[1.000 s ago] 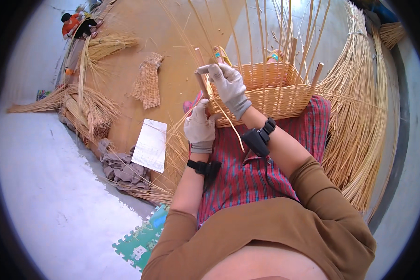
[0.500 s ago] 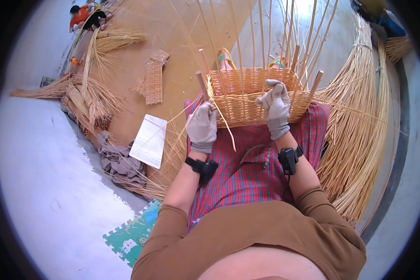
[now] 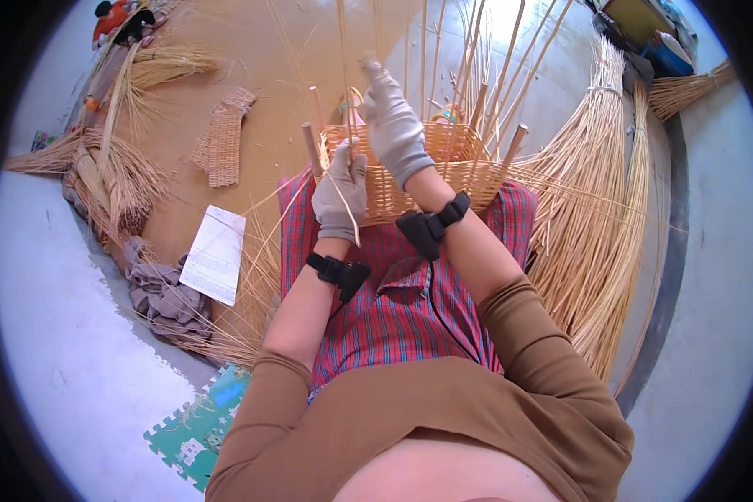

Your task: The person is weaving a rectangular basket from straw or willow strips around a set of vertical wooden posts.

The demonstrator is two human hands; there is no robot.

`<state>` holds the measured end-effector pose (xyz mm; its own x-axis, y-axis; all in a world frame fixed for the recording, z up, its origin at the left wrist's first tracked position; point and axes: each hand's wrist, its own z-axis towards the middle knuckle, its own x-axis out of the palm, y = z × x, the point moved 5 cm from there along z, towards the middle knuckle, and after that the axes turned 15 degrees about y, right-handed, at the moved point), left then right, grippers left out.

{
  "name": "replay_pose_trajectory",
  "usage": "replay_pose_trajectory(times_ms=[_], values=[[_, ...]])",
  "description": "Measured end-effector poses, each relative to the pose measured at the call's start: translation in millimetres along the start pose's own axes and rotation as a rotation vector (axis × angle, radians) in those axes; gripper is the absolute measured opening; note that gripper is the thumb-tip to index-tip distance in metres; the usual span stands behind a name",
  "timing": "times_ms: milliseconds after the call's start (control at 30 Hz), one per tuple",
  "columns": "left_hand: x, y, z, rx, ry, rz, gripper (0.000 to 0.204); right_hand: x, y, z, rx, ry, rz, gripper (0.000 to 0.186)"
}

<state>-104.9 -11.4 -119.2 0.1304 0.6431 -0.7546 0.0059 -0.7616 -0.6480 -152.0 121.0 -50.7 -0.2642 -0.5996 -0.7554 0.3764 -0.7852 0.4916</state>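
My gloved left hand (image 3: 340,194) is closed at the near left of the woven basket (image 3: 427,186), gripping its rim where an upright reed (image 3: 351,146) rises. A pale loose strand hangs across the glove. My gloved right hand (image 3: 393,125) is raised in front of the basket's upper part, its fingertips pointing up among the tall reeds and blurred, so their grip is unclear. The basket rests on red checked cloth (image 3: 402,318) over my lap. Short wooden posts (image 3: 517,144) stand at its corners, and long reeds splay out to the right.
Long reed bundles (image 3: 577,251) lie at right; more reeds (image 3: 121,188), grey cloth (image 3: 155,297) and a white sheet (image 3: 213,251) at left. A flat woven piece (image 3: 224,142) is beyond, a green foam mat (image 3: 184,443) lower left. Another person (image 3: 113,25) sits at far top left.
My right hand has moved from the basket's right front wall up and leftward to the tall reeds. My left hand stays at the left rim. The whole view has shifted somewhat.
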Motion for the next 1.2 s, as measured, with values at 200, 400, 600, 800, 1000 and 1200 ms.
replay_pose_trajectory(times_ms=[200, 400, 600, 800, 1000, 1200], values=[[3, -4, -4, 0.332, -0.468, -0.109, 0.049, 7, -86, -145, 0.517, -0.083, 1.014, 0.031], [72, -50, -33, 0.430, -0.004, 0.413, 0.076, -41, -69, -72, 0.086, -0.102, 0.295, 0.032], [82, -59, -25, 0.316, 0.026, 0.534, 0.082, -44, -114, -110, 0.205, -0.091, 0.678, 0.060], [19, -8, -40, 0.595, 0.011, -0.287, 0.034, -79, -29, -162, 0.096, -0.240, -0.008, 0.035], [-27, 74, -14, 0.215, -0.271, -0.606, 0.041, 9, 99, -87, -0.264, 0.510, 0.353, 0.039], [-46, 69, 16, 0.314, -0.024, -0.386, 0.060, 24, 102, -88, -0.266, 0.418, 0.275, 0.017]])
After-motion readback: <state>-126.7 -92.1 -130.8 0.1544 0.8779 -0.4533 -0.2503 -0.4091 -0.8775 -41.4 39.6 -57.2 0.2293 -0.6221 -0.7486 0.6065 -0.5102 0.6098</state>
